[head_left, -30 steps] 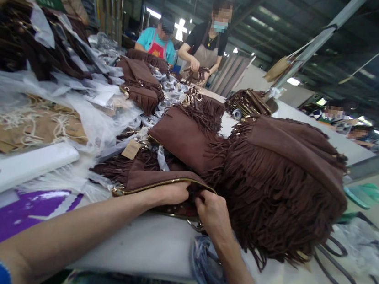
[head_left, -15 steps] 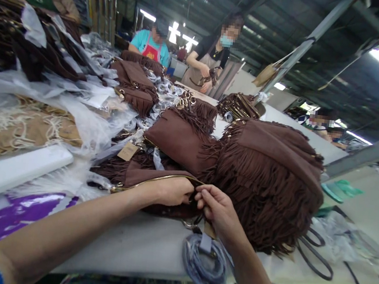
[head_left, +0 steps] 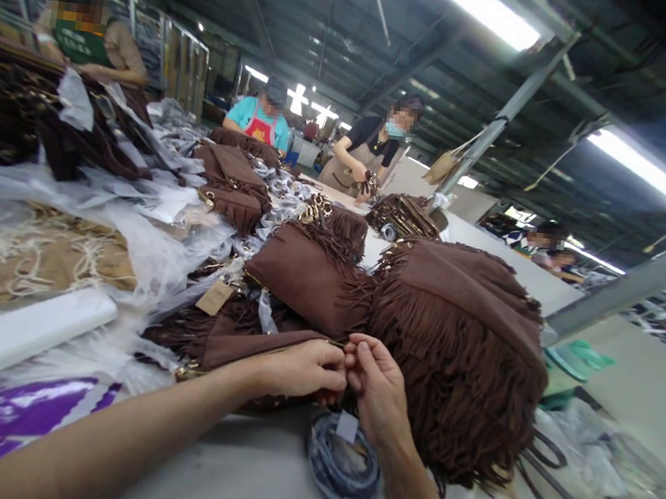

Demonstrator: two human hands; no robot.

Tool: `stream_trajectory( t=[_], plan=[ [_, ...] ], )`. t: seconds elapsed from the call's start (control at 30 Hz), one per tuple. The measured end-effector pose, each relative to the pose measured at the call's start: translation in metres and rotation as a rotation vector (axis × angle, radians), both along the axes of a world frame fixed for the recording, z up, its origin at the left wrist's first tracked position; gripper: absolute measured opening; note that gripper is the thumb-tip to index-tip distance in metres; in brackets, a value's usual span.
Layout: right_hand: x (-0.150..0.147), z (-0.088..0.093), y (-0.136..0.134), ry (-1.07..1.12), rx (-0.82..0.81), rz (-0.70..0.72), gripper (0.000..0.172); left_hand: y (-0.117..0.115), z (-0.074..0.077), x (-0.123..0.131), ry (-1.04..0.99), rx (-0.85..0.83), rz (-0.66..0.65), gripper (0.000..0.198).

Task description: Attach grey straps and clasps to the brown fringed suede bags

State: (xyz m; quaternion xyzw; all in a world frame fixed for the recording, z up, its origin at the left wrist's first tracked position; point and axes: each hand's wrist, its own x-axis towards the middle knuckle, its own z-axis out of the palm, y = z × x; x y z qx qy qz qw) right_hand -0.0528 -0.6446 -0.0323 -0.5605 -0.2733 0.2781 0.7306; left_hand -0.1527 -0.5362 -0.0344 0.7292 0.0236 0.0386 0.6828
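A brown fringed bag with a gold zipper lies at the table's near side. My left hand is closed on its upper edge, fingers curled over the zipper side. Right beside it, my right hand pinches the end of the bag's zipper edge with thumb and fingers. What exactly lies between these fingertips is too small to make out. Below both hands rests a coiled, plastic-wrapped strap with a white tag. A tan paper tag lies just behind the bag.
Stacked fringed bags rise at the right, and another brown bag lies behind my hands. Left are a white device, purple plastic and tan tags with strings. Co-workers stand around the table; one handles dark straps.
My view has tilted, so the table appears lower. Both hands stay at the bag's zipper end and have drawn together; the zipper opening shows less than before.
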Motion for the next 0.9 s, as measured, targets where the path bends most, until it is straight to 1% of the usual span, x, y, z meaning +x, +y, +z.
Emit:
stream_trajectory(
  t=[0.07, 0.13, 0.2, 0.27, 0.33, 0.37, 0.43, 0.53, 0.6, 0.7, 0.8, 0.9],
  plan=[
    [0.003, 0.0, -0.013, 0.038, 0.035, -0.034, 0.036, 0.0, 0.0, -0.001, 0.002, -0.049, 0.025, 0.005],
    [0.005, -0.002, -0.028, 0.054, 0.024, -0.101, 0.034, 0.0, 0.001, -0.002, 0.017, -0.061, 0.032, 0.007],
    [0.005, -0.006, -0.041, 0.038, -0.053, -0.125, 0.034, 0.0, 0.002, -0.002, 0.03, -0.05, 0.026, 0.008],
    [0.003, -0.011, -0.047, 0.014, -0.155, -0.086, 0.039, -0.001, 0.001, -0.002, 0.037, -0.024, 0.026, 0.007],
    [-0.001, -0.014, -0.045, 0.001, -0.216, -0.045, 0.046, -0.002, 0.0, -0.002, 0.037, 0.009, 0.032, 0.007],
    [-0.002, -0.015, -0.042, 0.0, -0.22, -0.04, 0.048, -0.003, 0.0, -0.002, 0.033, 0.025, 0.03, 0.007],
    [-0.005, -0.015, -0.035, 0.001, -0.186, -0.043, 0.047, -0.004, -0.001, -0.002, 0.016, 0.047, 0.018, 0.007],
    [-0.007, -0.013, -0.026, -0.001, -0.112, -0.044, 0.04, -0.006, 0.001, -0.003, 0.017, 0.055, 0.005, 0.004],
    [-0.007, -0.012, -0.025, 0.021, -0.079, -0.036, 0.037, -0.006, 0.003, -0.004, 0.03, 0.059, 0.005, 0.006],
    [-0.007, -0.012, -0.027, 0.102, -0.043, -0.011, 0.033, -0.003, 0.005, -0.005, 0.048, 0.113, 0.026, 0.008],
    [-0.007, -0.013, -0.029, 0.182, -0.002, -0.004, 0.034, -0.002, 0.005, -0.003, 0.076, 0.147, 0.074, 0.004],
    [-0.006, -0.017, -0.029, 0.211, 0.011, -0.005, 0.04, -0.004, 0.003, -0.002, 0.084, 0.116, 0.09, 0.006]
  ],
)
